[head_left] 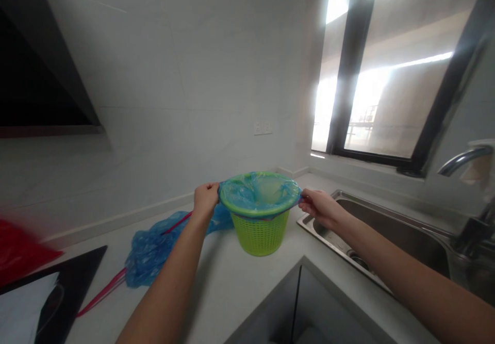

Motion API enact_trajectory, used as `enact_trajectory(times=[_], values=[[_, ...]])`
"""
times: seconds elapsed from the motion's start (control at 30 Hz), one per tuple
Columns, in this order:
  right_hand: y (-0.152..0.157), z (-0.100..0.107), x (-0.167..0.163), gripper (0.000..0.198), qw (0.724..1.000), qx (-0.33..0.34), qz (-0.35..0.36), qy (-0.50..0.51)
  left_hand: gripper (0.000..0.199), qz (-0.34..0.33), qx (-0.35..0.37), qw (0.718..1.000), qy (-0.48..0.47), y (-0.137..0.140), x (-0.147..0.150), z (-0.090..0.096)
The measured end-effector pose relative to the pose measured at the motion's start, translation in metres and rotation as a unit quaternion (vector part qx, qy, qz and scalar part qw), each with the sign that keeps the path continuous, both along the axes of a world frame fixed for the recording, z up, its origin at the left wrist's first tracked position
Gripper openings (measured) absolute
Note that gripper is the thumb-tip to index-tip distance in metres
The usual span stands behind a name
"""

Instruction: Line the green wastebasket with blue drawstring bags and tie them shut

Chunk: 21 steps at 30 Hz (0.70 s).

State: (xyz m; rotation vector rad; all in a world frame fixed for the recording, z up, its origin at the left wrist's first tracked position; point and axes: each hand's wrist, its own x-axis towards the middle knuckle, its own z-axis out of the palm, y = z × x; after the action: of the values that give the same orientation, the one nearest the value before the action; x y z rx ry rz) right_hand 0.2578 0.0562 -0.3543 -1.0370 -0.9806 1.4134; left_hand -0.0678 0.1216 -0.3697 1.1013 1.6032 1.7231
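Note:
A green plastic basket (260, 234) with perforated sides stands upright on the white counter. Thin blue plastic, a garbage bag (257, 192), lines its inside and comes over the rim. At the rim's left side my left hand (206, 197) is closed, pinching the bag's edge. My right hand (315, 206) grips the bag's edge on the right, fingers pressed together, just off the rim. Behind my left forearm lies a second, crumpled blue garbage bag (149, 254) with pink drawstrings, partly hidden by the arm.
To the right is a steel sink (390, 220) with a faucet (464, 161), below a window. A black cooktop (83, 277) and a red bag (23, 251) are at the left. A grey recessed opening (305, 302) lies in front, and a range hood (50, 122) overhangs the left.

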Motion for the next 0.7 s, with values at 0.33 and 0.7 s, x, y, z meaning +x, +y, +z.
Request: enact_trajectory(times=[0.33, 0.7], values=[[0.002, 0.043, -0.016, 0.024, 0.994, -0.003, -0.015, -0.109, 0.029, -0.099, 0.025, 0.989, 0.105, -0.019, 0.009, 0.02], [0.01, 0.046, -0.046, 0.02, 0.944, 0.081, 0.038, -0.317, 0.028, -0.127, 0.03, 0.98, 0.151, -0.029, 0.027, 0.023]])
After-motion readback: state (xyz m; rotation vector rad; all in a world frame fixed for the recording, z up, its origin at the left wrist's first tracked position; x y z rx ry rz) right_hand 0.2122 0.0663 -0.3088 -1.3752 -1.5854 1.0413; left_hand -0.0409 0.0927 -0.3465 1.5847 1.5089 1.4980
